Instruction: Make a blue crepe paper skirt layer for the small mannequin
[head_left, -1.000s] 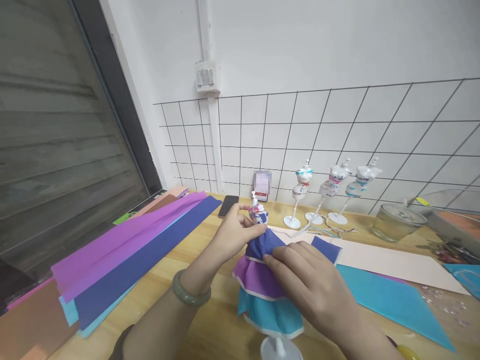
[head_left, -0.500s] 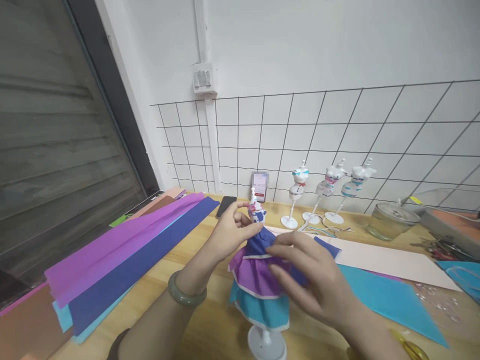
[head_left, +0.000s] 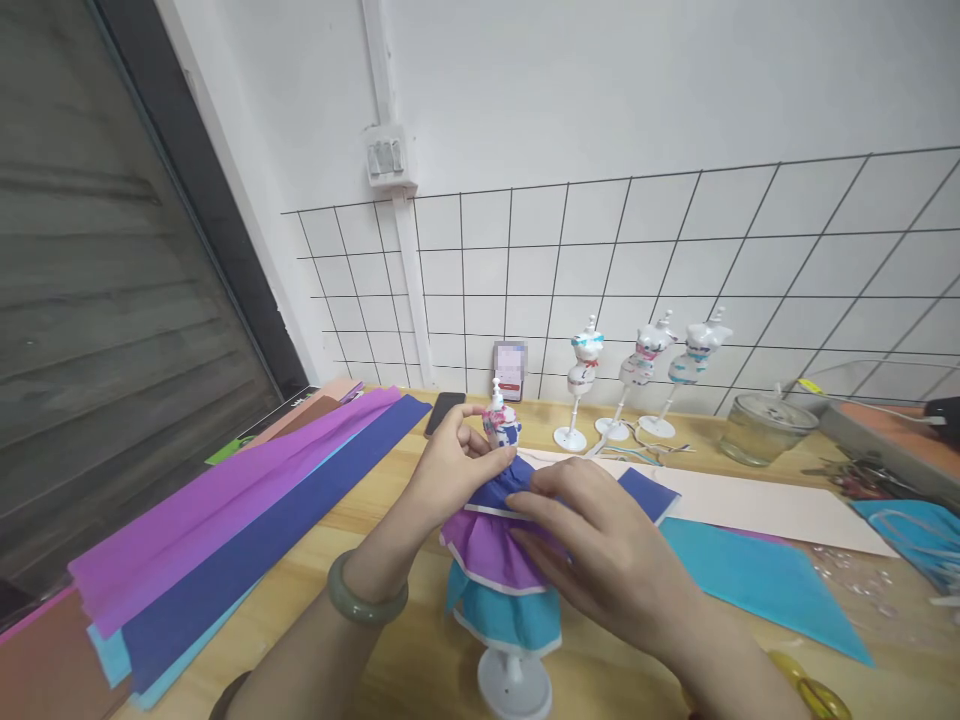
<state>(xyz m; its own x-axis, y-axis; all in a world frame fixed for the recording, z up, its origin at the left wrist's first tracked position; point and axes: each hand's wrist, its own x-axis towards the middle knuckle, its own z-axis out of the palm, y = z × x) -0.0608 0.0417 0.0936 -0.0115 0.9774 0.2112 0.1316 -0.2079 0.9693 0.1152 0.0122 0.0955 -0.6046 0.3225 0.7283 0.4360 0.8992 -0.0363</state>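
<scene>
A miniature dress form [head_left: 501,428] stands upright on a round white base [head_left: 514,684]. My left hand [head_left: 448,468] is closed around its waist, the thumb pressing the top of the paper. The form wears a tiered paper skirt: dark blue paper [head_left: 491,497] on top, a purple tier [head_left: 487,548] below, and a turquoise tier [head_left: 506,615] lowest, each edged in white. My right hand [head_left: 619,545] has its bent fingertips on the dark blue layer at the front. More dark blue paper [head_left: 649,492] sticks out behind that hand. The pinch itself is partly hidden.
Folded purple paper [head_left: 247,495] and dark blue sheets lie left. Three more dress forms [head_left: 586,375] stand at the back near two phones [head_left: 510,372]. A turquoise sheet [head_left: 757,580], pale strip [head_left: 780,510], clear beads, glass jar [head_left: 769,430] and yellow-handled scissors [head_left: 810,690] lie right.
My right fingers lifted and spread off the dark blue layer, then came back onto it. My left hand keeps its hold. The view has shifted slightly right.
</scene>
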